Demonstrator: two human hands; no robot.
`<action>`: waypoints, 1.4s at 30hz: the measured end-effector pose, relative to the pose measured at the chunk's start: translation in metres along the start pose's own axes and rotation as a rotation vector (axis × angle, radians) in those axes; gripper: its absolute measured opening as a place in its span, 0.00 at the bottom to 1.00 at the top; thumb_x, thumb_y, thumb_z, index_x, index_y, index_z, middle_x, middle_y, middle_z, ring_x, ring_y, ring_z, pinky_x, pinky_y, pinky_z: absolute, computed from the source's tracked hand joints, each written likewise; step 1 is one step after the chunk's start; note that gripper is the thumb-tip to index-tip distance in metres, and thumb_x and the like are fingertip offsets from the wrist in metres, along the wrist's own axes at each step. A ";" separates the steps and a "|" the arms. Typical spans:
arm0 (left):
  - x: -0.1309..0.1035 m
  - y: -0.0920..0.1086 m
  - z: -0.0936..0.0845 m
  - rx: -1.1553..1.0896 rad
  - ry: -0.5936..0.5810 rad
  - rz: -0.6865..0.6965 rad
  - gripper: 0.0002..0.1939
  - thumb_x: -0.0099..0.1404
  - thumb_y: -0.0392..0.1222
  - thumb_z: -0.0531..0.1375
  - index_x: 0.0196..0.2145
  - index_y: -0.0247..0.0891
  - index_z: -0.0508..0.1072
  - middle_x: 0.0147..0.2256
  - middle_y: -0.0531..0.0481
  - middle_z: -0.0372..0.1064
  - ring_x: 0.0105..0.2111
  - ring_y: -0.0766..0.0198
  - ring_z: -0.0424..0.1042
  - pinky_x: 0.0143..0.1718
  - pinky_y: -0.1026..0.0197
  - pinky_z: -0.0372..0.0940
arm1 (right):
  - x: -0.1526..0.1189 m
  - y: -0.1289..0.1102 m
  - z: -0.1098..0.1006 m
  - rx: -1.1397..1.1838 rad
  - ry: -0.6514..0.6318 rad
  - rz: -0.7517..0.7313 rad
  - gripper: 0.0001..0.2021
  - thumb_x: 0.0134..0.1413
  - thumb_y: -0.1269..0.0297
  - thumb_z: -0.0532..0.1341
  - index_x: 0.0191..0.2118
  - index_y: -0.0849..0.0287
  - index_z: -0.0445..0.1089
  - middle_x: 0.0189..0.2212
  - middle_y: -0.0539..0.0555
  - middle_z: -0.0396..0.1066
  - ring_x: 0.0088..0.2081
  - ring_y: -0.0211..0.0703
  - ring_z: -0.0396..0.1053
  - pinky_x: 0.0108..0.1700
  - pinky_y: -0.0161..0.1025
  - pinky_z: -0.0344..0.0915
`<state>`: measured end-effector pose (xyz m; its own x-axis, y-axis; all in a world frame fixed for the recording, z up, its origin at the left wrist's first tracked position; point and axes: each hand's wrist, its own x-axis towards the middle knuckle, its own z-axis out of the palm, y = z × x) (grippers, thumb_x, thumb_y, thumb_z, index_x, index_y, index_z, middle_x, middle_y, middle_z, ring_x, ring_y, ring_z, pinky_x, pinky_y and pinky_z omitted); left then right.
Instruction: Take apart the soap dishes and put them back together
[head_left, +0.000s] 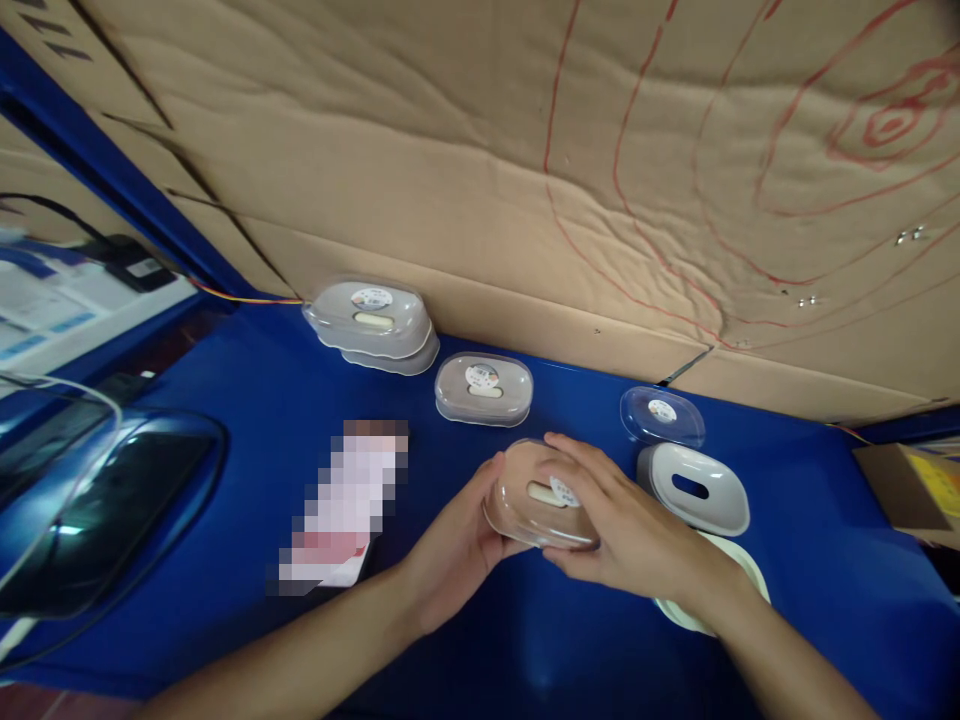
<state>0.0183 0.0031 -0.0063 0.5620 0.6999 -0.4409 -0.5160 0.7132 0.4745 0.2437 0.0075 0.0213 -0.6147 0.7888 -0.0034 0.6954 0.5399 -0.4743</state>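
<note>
Right, both hands are on one clear soap case [541, 495], held just above the blue tabletop [247, 400] near its middle. The left hand [457, 545] cups the case's near left end, fingers curled under and thumb against the side, so its grip is closed on the case. The right hand [622, 525] lies over the top and right end, fingers spread across the lid, likewise clasping it. Held from both ends like this, the case looks steadied on one side and pressed on from above on the other.

The case itself is an oval, see-through shell with rounded corners; a small round sticker shows between the right fingers, and a pale slot-shaped piece sits inside.

Around it: a matching closed case [484, 388] stands behind, a stack of two [373, 322] further back left against the cardboard wall [480, 150]. To the right lie a loose clear lid [663, 415] and a white slotted insert [699, 487], touching or nearly so.
</note>
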 end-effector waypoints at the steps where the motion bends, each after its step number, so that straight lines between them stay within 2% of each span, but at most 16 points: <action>1: -0.002 0.000 0.001 -0.015 0.005 0.006 0.26 0.77 0.57 0.56 0.64 0.42 0.70 0.64 0.40 0.71 0.65 0.45 0.67 0.62 0.44 0.65 | 0.001 0.005 -0.002 0.000 -0.001 0.019 0.39 0.55 0.66 0.70 0.69 0.51 0.56 0.75 0.64 0.52 0.74 0.60 0.55 0.69 0.58 0.65; 4: -0.006 0.001 0.003 -0.054 0.062 0.044 0.28 0.75 0.51 0.60 0.69 0.50 0.61 0.68 0.42 0.65 0.67 0.45 0.65 0.64 0.39 0.64 | 0.005 0.026 -0.008 -0.045 0.036 0.079 0.37 0.55 0.65 0.70 0.68 0.53 0.57 0.73 0.66 0.55 0.73 0.60 0.56 0.67 0.60 0.65; 7: -0.009 0.001 0.002 -0.048 0.106 0.062 0.33 0.72 0.47 0.63 0.70 0.50 0.57 0.67 0.40 0.63 0.67 0.46 0.65 0.67 0.41 0.61 | 0.010 0.045 -0.010 -0.138 0.087 0.078 0.32 0.59 0.64 0.68 0.67 0.51 0.59 0.73 0.65 0.55 0.74 0.61 0.54 0.69 0.66 0.60; 10: -0.009 0.001 0.002 -0.016 0.088 0.048 0.35 0.69 0.48 0.65 0.69 0.48 0.59 0.68 0.38 0.61 0.68 0.43 0.64 0.67 0.40 0.61 | 0.014 0.054 -0.007 -0.263 0.114 0.059 0.31 0.65 0.63 0.65 0.70 0.49 0.58 0.75 0.62 0.52 0.76 0.61 0.50 0.71 0.69 0.53; 13: -0.009 0.001 0.002 0.033 0.040 0.019 0.33 0.67 0.50 0.67 0.66 0.45 0.63 0.66 0.38 0.63 0.67 0.41 0.65 0.66 0.39 0.62 | 0.015 0.053 -0.005 -0.364 0.155 0.103 0.37 0.68 0.61 0.64 0.76 0.49 0.49 0.77 0.63 0.45 0.77 0.63 0.43 0.73 0.69 0.48; 16: -0.009 0.002 0.003 0.083 -0.005 -0.007 0.29 0.67 0.51 0.66 0.62 0.42 0.67 0.62 0.37 0.67 0.63 0.42 0.69 0.64 0.39 0.63 | 0.008 0.043 -0.013 -0.382 0.168 0.172 0.41 0.70 0.56 0.63 0.78 0.51 0.40 0.78 0.66 0.40 0.77 0.64 0.42 0.73 0.71 0.48; 19: -0.009 0.002 0.002 0.129 -0.036 -0.048 0.25 0.68 0.50 0.66 0.59 0.39 0.70 0.58 0.36 0.71 0.58 0.43 0.72 0.61 0.41 0.65 | -0.013 0.029 -0.031 -0.348 0.085 0.196 0.31 0.75 0.56 0.55 0.77 0.49 0.46 0.76 0.62 0.50 0.76 0.60 0.51 0.72 0.67 0.55; 22: -0.008 0.001 0.000 0.159 -0.058 -0.068 0.21 0.68 0.48 0.65 0.56 0.37 0.72 0.56 0.36 0.73 0.55 0.45 0.75 0.58 0.42 0.67 | -0.047 0.017 -0.041 -0.300 -0.015 0.287 0.23 0.76 0.54 0.51 0.71 0.49 0.59 0.65 0.60 0.70 0.64 0.58 0.71 0.62 0.59 0.71; 25: -0.006 -0.001 -0.002 0.177 -0.079 -0.078 0.17 0.70 0.46 0.63 0.53 0.36 0.73 0.53 0.37 0.75 0.52 0.46 0.76 0.56 0.43 0.67 | -0.080 0.010 -0.032 -0.284 -0.157 0.446 0.19 0.73 0.54 0.56 0.62 0.54 0.69 0.48 0.61 0.81 0.46 0.61 0.82 0.44 0.55 0.79; 27: -0.006 -0.003 -0.002 0.193 -0.094 -0.089 0.16 0.70 0.46 0.61 0.52 0.36 0.74 0.51 0.37 0.76 0.52 0.46 0.76 0.56 0.44 0.68 | -0.093 0.005 -0.020 -0.260 -0.237 0.492 0.20 0.69 0.55 0.61 0.61 0.56 0.70 0.43 0.60 0.82 0.42 0.61 0.83 0.40 0.54 0.79; 31: -0.006 -0.008 0.002 0.329 -0.058 -0.068 0.14 0.71 0.47 0.61 0.50 0.40 0.76 0.53 0.40 0.74 0.58 0.46 0.72 0.60 0.44 0.65 | -0.088 -0.007 -0.007 -0.116 -0.218 0.371 0.25 0.70 0.54 0.62 0.68 0.49 0.63 0.55 0.59 0.79 0.54 0.59 0.79 0.54 0.56 0.76; 35: -0.008 -0.010 0.003 0.558 0.047 0.128 0.13 0.68 0.45 0.65 0.50 0.45 0.77 0.62 0.45 0.69 0.67 0.48 0.62 0.68 0.47 0.57 | -0.065 -0.016 -0.004 0.019 -0.193 0.191 0.35 0.65 0.58 0.68 0.72 0.45 0.54 0.65 0.57 0.69 0.65 0.56 0.69 0.64 0.56 0.68; 36: -0.008 -0.010 0.003 0.587 0.063 0.173 0.14 0.68 0.46 0.65 0.50 0.46 0.77 0.64 0.46 0.67 0.67 0.48 0.62 0.68 0.48 0.56 | -0.061 -0.017 -0.001 0.016 -0.180 0.165 0.36 0.63 0.61 0.69 0.71 0.45 0.55 0.64 0.57 0.69 0.64 0.56 0.68 0.64 0.56 0.68; 38: -0.007 -0.009 0.002 0.603 0.087 0.221 0.15 0.68 0.48 0.65 0.51 0.46 0.77 0.65 0.46 0.66 0.67 0.47 0.63 0.68 0.48 0.57 | -0.054 -0.017 0.007 -0.016 -0.127 0.137 0.29 0.63 0.71 0.66 0.67 0.48 0.61 0.60 0.56 0.73 0.60 0.55 0.72 0.60 0.55 0.69; 40: -0.005 -0.008 0.001 0.573 0.096 0.210 0.15 0.69 0.47 0.65 0.52 0.46 0.76 0.63 0.46 0.68 0.66 0.49 0.64 0.67 0.49 0.57 | -0.050 -0.018 0.017 -0.049 -0.050 0.107 0.21 0.65 0.78 0.60 0.59 0.52 0.66 0.53 0.55 0.76 0.53 0.52 0.75 0.56 0.53 0.71; 42: -0.003 -0.008 0.000 0.522 0.100 0.177 0.16 0.70 0.46 0.64 0.54 0.45 0.75 0.60 0.46 0.71 0.65 0.50 0.65 0.67 0.50 0.57 | -0.048 -0.021 0.025 -0.059 0.044 0.058 0.16 0.66 0.79 0.56 0.53 0.54 0.69 0.49 0.55 0.77 0.48 0.50 0.76 0.53 0.51 0.71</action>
<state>0.0211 -0.0048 -0.0086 0.4188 0.8258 -0.3776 -0.1941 0.4877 0.8512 0.2492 -0.0486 0.0089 -0.5567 0.8307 0.0104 0.7507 0.5083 -0.4221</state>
